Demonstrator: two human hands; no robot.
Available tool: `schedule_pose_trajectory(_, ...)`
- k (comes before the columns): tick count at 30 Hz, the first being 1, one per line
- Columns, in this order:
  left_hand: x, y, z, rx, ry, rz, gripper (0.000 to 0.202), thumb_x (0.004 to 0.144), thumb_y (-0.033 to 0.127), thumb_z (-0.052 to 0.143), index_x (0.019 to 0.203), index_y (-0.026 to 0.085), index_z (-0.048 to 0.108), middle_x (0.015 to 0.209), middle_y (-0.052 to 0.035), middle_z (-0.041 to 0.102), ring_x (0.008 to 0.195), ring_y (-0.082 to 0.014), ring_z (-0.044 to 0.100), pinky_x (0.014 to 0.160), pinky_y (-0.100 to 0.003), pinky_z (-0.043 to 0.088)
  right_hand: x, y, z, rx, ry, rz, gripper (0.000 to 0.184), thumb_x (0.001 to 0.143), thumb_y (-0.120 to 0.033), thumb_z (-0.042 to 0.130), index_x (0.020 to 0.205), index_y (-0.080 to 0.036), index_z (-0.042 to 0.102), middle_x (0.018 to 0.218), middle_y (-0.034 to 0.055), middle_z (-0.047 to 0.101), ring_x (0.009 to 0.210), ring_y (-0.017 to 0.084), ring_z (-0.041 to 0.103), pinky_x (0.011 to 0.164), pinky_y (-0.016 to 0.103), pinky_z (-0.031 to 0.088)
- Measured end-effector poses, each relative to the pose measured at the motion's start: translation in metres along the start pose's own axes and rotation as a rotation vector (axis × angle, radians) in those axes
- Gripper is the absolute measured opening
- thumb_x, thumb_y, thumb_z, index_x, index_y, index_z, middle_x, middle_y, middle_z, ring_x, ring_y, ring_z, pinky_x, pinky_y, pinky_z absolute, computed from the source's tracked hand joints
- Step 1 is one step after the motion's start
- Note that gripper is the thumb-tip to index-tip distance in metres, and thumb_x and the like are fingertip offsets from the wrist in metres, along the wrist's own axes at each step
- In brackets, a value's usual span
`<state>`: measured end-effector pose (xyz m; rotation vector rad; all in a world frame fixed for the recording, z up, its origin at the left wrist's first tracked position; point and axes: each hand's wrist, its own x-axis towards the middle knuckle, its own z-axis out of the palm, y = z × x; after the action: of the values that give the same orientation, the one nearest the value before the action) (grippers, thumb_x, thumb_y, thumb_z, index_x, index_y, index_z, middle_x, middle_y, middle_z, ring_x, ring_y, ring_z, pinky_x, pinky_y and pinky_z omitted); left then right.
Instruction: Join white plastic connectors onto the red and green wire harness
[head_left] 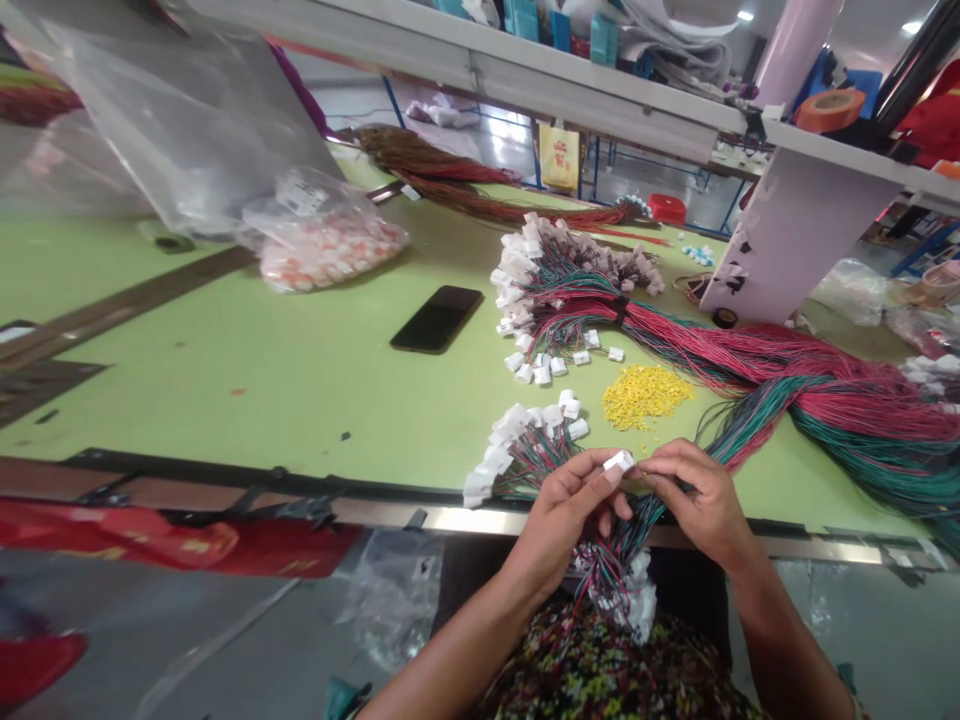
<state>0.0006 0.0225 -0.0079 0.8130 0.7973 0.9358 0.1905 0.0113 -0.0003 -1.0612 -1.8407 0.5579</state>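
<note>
Between thumb and fingers, my left hand pinches a white plug connector. My right hand is closed just to its right, its fingertips pinched at the wire side of the connector; whether they hold a wire or a tiny part is too small to tell. Under both hands runs a bundle of green, black and red wires, with white connectors hanging over the table edge at my lap. More wires ending in white connectors lie left of my hands. A pile of small yellow pieces sits just beyond them.
A large tied wire bundle stretches to the right across the green table. A black phone lies left of it. Behind are a bag of orange-and-white parts and brown-red wires. A shelf spans overhead, on a support panel.
</note>
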Motion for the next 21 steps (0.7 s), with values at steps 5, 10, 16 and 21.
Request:
schedule_pose_trajectory(5,0.0,-0.002,0.0,0.02,0.008,0.011,0.038,0.08,0.049,0.079,0.099,0.017,0.072,0.058,0.0008,0.07,0.043,-0.0055,0.047,0.046,-0.018,0.03,-0.001,-0.001,0.002,0.03,0.02,0.048,0.014,0.096,-0.02,0.066,0.1,-0.024,0.079,0.088,0.0041,0.069,0.082,0.017,0.067,0.073,0.029,0.056)
schedule_pose_trajectory(10,0.0,-0.002,0.002,0.016,0.002,0.027,0.036,0.08,0.048,0.079,0.099,0.018,0.074,0.059,0.0009,0.07,0.045,-0.0058,0.047,0.047,-0.018,0.033,-0.001,-0.003,0.006,0.034,0.094,0.138,0.006,0.09,-0.019,0.073,0.093,-0.023,0.076,0.083,0.0016,0.069,0.072,0.015,0.063,0.062,0.025,0.05)
schedule_pose_trajectory(16,-0.002,-0.006,0.001,0.01,0.007,0.05,0.03,0.08,0.041,0.081,0.102,0.021,0.079,0.066,-0.0001,0.071,0.053,-0.0082,0.052,0.051,-0.02,0.039,-0.006,0.002,0.009,0.074,0.146,0.137,0.008,0.089,-0.017,0.074,0.091,-0.024,0.079,0.084,0.0021,0.07,0.076,0.016,0.066,0.065,0.025,0.051)
schedule_pose_trajectory(21,-0.005,-0.013,0.0,0.066,0.064,0.226,0.022,0.078,0.031,0.082,0.1,0.028,0.083,0.09,-0.0014,0.076,0.074,-0.0131,0.064,0.069,-0.024,0.052,-0.01,-0.012,0.01,0.078,0.198,0.116,0.015,0.093,-0.015,0.067,0.097,-0.025,0.079,0.091,0.0037,0.071,0.084,0.017,0.067,0.075,0.027,0.054)
